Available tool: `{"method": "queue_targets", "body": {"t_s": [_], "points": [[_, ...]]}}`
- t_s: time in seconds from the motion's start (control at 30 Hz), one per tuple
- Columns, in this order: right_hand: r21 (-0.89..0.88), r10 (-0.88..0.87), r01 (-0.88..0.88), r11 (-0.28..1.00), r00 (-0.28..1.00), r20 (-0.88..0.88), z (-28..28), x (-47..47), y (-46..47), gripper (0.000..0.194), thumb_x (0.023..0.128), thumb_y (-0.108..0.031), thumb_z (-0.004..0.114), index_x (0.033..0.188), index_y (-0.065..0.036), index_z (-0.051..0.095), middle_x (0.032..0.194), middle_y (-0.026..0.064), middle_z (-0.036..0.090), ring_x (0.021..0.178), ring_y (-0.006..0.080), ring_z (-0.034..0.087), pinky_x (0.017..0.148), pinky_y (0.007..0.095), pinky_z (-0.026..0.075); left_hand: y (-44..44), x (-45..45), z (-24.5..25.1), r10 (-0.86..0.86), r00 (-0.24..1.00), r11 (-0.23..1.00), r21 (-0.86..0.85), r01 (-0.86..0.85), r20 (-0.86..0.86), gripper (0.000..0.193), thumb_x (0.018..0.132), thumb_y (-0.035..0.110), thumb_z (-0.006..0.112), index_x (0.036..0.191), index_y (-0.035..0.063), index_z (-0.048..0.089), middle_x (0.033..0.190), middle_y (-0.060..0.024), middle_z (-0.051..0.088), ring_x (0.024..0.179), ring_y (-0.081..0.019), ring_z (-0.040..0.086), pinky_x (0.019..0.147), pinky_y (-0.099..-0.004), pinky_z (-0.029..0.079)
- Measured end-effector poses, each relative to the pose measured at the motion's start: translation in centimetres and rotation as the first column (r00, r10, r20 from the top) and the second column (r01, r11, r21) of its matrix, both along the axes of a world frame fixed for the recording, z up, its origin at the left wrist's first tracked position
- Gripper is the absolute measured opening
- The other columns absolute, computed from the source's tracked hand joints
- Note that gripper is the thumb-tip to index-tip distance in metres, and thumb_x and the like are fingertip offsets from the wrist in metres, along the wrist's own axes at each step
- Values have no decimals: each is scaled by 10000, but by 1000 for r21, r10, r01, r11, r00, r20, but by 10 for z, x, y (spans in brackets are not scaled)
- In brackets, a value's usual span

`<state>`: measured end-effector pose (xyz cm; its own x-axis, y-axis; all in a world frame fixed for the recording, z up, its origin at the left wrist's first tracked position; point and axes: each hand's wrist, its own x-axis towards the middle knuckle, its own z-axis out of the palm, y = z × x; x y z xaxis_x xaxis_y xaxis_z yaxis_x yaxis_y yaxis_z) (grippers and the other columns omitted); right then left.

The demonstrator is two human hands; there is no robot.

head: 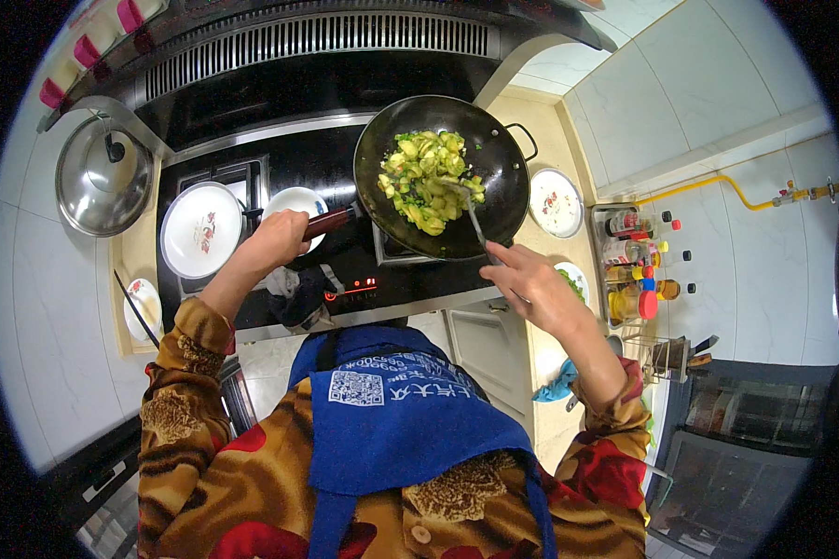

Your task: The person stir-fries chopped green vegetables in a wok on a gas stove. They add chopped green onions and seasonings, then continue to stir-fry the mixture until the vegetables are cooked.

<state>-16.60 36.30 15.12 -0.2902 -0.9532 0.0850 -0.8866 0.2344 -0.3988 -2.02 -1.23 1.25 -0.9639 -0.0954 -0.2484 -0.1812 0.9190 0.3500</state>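
Note:
My left hand (277, 239) grips the brown handle (327, 222) of a black wok (503, 175) on the right side of the cooktop. In the wok lies a heap of sliced green vegetables (426, 157) with small bright green bits. My right hand (540, 288) holds a metal spatula (477, 222), its blade partly hidden among the slices. Close behind my left hand sits a white bowl (290, 199), partly covered by the hand and handle. A white plate with a red motif (194, 248) rests over the left burner.
A dark cloth (299, 297) lies at the cooktop's front edge. Sauce bottles (629, 269) fill a rack on the right counter, near a stained plate (557, 199) and a dish of greens (575, 276). A steel lid (105, 175) hangs at left, above a small bowl (142, 314) with chopsticks (134, 306).

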Motion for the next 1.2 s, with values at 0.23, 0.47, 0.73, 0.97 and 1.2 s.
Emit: {"method": "queue_targets", "body": {"t_s": [0.23,0.47,0.73,0.97,1.2], "points": [[-30,-12,14,999,997,73,4,8,17,241,757,48,634,993,21,678,1204,296,611,926,422,613,813,448,521,-1,-1,0,10,999,998,-57,-8,45,542,739,379,816,992,-29,563,874,-238,655,863,-424,648,761,-494,506],[-110,-70,81,991,992,107,-22,-24,8,206,783,26,631,977,-8,688,1229,275,613,903,414,614,793,446,526,8,-2,23,69,998,997,-29,-69,-9,637,707,418,830,1078,2,521,891,-209,648,871,-401,652,751,-476,512],[-160,-34,55,986,991,127,-5,4,19,223,767,22,667,986,-10,693,1206,258,626,921,388,628,805,431,536,37,1,42,98,907,975,-141,-169,-409,473,779,322,783,1102,48,573,1063,-125,588,1014,-307,563,852,-413,441],[-158,53,-35,987,992,112,-33,-4,-12,200,766,18,663,963,5,693,1192,277,624,920,378,629,807,428,531,74,-15,46,37,820,997,71,5,-572,283,809,250,753,867,24,593,842,-130,613,853,-335,594,783,-414,454],[-198,-19,74,977,964,265,-27,2,13,184,792,21,670,968,-17,705,1182,263,639,911,385,647,791,418,534,118,-13,36,149,939,872,489,24,-311,209,879,185,702,899,0,606,831,-144,613,741,-284,627,667,-374,498]]}}
